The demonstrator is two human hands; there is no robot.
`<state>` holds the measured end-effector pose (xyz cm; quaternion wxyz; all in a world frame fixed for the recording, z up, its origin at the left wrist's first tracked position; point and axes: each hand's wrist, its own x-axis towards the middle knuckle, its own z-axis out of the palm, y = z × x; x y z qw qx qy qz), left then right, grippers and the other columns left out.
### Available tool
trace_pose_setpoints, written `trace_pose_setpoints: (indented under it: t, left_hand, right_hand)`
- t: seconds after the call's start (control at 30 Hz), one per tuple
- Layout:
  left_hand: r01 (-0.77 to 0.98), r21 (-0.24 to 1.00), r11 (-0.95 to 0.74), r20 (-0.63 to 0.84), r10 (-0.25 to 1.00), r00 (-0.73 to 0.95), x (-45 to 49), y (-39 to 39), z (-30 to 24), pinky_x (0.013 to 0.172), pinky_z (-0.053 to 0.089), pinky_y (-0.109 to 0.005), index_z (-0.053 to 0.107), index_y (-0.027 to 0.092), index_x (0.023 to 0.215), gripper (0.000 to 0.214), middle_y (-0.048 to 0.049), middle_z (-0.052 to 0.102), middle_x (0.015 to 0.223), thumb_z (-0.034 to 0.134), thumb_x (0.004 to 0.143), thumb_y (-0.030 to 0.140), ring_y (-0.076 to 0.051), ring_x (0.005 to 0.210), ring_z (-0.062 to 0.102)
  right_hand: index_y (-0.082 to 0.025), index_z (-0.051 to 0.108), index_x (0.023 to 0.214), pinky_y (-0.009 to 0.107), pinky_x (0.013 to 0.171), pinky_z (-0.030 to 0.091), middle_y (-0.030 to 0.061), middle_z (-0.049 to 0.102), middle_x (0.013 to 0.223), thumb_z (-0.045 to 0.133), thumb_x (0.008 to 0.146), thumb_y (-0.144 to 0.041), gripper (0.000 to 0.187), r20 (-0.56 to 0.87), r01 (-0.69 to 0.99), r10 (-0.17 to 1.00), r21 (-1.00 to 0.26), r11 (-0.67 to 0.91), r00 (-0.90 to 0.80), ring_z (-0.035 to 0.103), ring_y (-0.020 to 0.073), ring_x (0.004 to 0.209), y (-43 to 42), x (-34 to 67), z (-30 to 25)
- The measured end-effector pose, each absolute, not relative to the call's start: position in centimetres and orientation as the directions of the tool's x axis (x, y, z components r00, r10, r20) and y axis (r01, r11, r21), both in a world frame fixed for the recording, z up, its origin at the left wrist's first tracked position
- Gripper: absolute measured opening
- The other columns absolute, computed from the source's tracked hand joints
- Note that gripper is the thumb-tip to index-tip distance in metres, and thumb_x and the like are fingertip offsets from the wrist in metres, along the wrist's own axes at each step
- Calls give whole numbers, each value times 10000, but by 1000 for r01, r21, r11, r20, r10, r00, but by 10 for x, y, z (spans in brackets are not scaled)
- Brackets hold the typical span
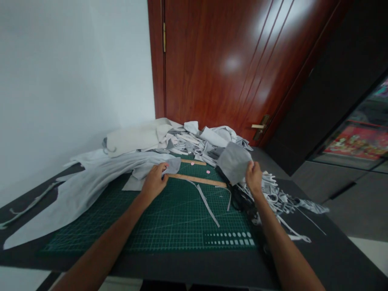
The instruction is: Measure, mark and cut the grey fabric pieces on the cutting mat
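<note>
My left hand (pixel 155 180) pinches the edge of a grey fabric piece (pixel 142 176) lying at the far left of the green cutting mat (pixel 169 220). My right hand (pixel 254 176) holds up another grey fabric piece (pixel 233 162) just above the mat's right edge. A wooden ruler (pixel 197 179) lies across the mat between my hands, and a second wooden ruler (pixel 194 162) lies farther back. Thin grey fabric strips (pixel 207 204) trail across the mat.
A heap of grey and white fabric scraps (pixel 188 137) fills the table's far side. A long pale cloth (pixel 75 190) spreads left. Cut strips (pixel 281 200) and black scissors (pixel 241 200) lie on the right. Behind stand a red-brown door (pixel 227 60) and a white wall (pixel 69 81).
</note>
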<state>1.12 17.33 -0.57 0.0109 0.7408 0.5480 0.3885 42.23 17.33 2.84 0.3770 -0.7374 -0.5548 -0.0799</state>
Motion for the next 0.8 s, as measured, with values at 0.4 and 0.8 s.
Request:
trace_pose_setpoints:
  t: [0.4, 0.8]
  left_hand:
    - [806, 343, -483, 609, 767, 201, 31, 162, -8, 1050, 489, -488, 541, 187, 1286, 466, -132, 634, 1205, 522, 836, 67, -326, 1186, 566]
    - [770, 299, -564, 555, 759, 340, 57, 160, -23, 1078, 448, -537, 591, 198, 1316, 504, -141, 548, 1281, 534, 836, 57, -353, 1264, 457]
  right_hand:
    - [-121, 511, 1369, 528, 1089, 348, 227, 440, 1486, 456, 915, -229, 470, 654, 992, 755, -119, 32, 54, 398, 383, 1356, 165, 409, -5]
    - [-103, 715, 986, 488, 1004, 385, 230, 704, 1091, 598, 906, -183, 163, 406, 974, 912, -223, 42, 53, 588, 349, 1126, 284, 381, 27]
